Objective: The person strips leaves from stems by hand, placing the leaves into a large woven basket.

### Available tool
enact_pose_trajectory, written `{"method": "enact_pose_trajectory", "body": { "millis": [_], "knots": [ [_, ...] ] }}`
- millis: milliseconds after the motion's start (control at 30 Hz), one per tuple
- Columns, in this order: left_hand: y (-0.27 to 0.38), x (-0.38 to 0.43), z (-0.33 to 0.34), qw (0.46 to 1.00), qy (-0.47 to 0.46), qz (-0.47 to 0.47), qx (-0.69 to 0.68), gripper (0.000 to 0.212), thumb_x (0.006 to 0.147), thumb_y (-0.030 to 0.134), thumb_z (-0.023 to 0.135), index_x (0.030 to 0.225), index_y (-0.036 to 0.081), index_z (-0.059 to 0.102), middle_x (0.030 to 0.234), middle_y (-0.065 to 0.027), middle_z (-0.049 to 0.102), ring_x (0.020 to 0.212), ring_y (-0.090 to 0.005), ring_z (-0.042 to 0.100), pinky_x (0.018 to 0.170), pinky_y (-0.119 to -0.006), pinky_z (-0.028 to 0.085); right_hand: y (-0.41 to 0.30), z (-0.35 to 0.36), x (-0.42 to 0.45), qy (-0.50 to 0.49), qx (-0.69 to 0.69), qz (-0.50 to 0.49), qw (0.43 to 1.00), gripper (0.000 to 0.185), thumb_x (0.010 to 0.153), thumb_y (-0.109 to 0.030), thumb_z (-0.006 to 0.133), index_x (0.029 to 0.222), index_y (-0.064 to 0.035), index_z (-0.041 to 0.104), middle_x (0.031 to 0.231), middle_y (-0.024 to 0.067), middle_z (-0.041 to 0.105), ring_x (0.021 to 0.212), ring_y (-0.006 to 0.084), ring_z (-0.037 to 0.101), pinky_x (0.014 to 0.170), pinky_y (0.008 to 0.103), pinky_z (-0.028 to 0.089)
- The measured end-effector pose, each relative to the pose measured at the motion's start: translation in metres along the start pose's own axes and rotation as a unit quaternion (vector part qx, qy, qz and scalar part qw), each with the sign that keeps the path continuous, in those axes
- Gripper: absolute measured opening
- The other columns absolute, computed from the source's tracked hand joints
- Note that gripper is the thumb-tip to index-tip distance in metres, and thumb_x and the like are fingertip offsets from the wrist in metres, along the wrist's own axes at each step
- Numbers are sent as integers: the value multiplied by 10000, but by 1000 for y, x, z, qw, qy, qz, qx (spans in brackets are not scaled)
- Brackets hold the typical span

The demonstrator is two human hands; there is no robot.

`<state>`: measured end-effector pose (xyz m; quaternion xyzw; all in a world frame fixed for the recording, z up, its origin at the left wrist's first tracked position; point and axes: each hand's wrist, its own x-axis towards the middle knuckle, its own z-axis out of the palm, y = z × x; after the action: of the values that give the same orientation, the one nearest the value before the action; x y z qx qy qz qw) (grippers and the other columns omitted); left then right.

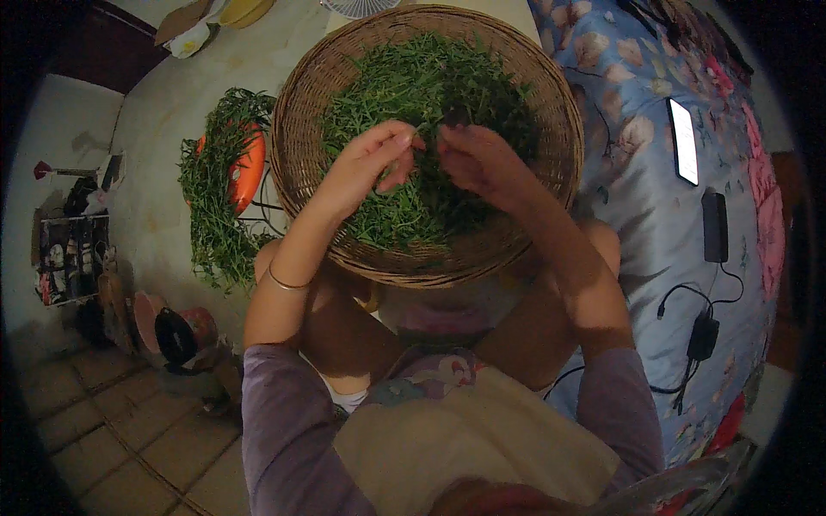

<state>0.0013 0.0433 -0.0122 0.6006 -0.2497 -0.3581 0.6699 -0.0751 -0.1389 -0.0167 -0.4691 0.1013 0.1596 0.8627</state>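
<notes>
A round wicker basket (297, 148) sits in front of me at my knees, with a heap of narrow-leaved greens (387, 84) in it. Over the heap, my left hand (377, 158) pinches a thin green stem (415, 133) between thumb and forefinger, its other fingers curled loosely. My right hand (474, 161) is a short way to the right, fingers bent inward at the greens. Shadow covers its fingertips, so whether they grip a sprig is unclear. The two hands are apart.
Left of the basket, long leafy stems (216, 206) drape over an orange plastic basin (248, 171). On the right, floral bedding (632, 213) bears a lit phone (683, 142), a black power bank-like block (714, 226) and a cabled adapter (702, 337). A pink bucket (197, 326) stands at lower left.
</notes>
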Motion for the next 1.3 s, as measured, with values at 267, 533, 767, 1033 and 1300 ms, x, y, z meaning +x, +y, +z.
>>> {"method": "enact_pose_trajectory", "body": {
  "millis": [267,533,767,1033,1300],
  "knots": [
    [11,-1,-9,993,4,-21,-117,341,910,152,432,1222,15,451,730,-26,528,569,-56,427,477,-172,308,-16,-7,3,161,-275,-187,929,257,887,-307,503,997,-81,556,605,-66,388,485,18,303,421,189,218],
    [3,4,-6,998,18,47,28,523,884,87,485,1337,22,232,963,-155,621,640,-109,564,530,-218,461,3,-18,10,38,-368,-182,911,283,910,-301,403,992,-70,544,659,-14,436,548,86,374,497,224,305],
    [-6,2,0,992,62,88,70,472,871,45,507,1286,38,282,877,-159,629,599,-139,586,541,-242,480,7,-13,13,56,-347,-123,928,272,896,-291,470,924,-42,576,670,21,496,625,118,466,582,270,396],
    [-7,1,6,970,97,67,211,387,850,64,546,1185,33,354,793,-74,632,569,-92,562,526,-228,469,15,-10,15,31,-280,-106,954,312,890,-337,493,936,-40,577,702,-6,515,620,83,453,560,230,373],
    [-12,1,0,964,117,98,217,266,825,120,602,1039,35,470,669,-33,566,559,-87,528,522,-238,439,9,-6,12,79,-214,-65,971,265,908,-330,468,944,-84,557,604,-57,400,466,26,314,401,187,223]
  ]
}}
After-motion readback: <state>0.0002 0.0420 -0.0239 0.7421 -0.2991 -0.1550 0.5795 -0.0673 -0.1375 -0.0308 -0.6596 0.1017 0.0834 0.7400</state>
